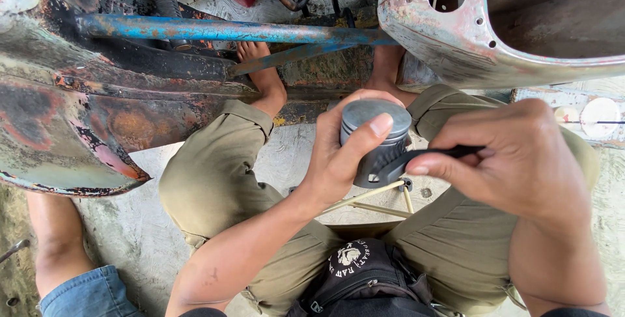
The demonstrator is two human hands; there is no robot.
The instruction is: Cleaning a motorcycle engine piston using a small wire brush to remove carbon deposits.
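Grey metal piston point(377, 141), flat shiny crown, left hand point(338, 161) gripping, right hand point(514, 161) pinching black tool point(416, 156)

A piston point(375, 141) was held upright in the left hand point(345, 154), above the gap between the knees. A thin ring point(423, 155) was pinched against its right side by the right hand point(514, 161). A pipe point(221, 30) was set crosswise beyond, with a waist bag point(364, 275) below.

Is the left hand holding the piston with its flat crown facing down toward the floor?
No: the left hand grips the piston with its flat grey crown facing up, while the right hand works a black ring at its side.
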